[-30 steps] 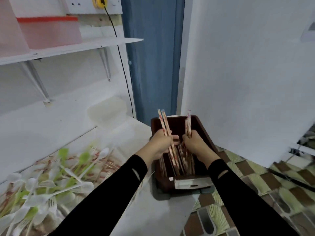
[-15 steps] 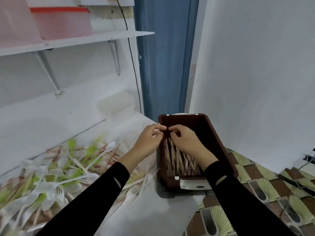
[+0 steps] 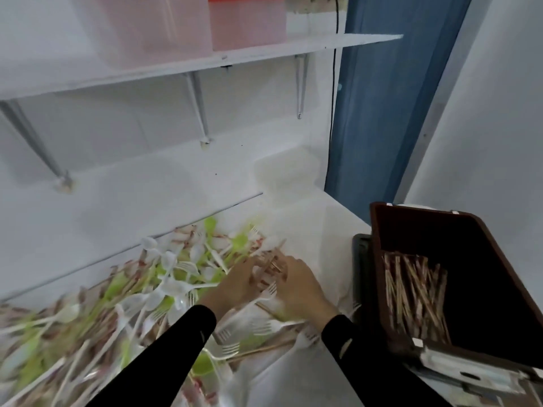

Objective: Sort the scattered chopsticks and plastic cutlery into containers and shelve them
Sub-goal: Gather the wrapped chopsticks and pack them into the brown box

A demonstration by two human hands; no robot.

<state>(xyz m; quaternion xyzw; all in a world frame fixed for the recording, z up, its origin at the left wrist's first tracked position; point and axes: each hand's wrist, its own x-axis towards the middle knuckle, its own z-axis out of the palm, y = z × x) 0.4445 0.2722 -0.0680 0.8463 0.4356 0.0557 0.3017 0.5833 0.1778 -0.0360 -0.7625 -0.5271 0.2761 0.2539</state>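
Note:
A pile of white plastic forks and spoons, green cutlery and paper-wrapped chopsticks covers the white table. Both my hands are at the pile's right end. My left hand pinches a few wrapped chopsticks, blurred by motion. My right hand lies beside them with straight fingers touching the same sticks. To the right stands a dark brown box, with a layer of wrapped chopsticks on its bottom.
A white wall shelf above the table carries pink translucent containers, one with a red lid. A clear plastic tub sits at the table's back corner. A blue curtain and a black cable hang behind.
Both hands let go of the chopsticks in the brown box, left it and moved left to the pile. The view turned left with them.

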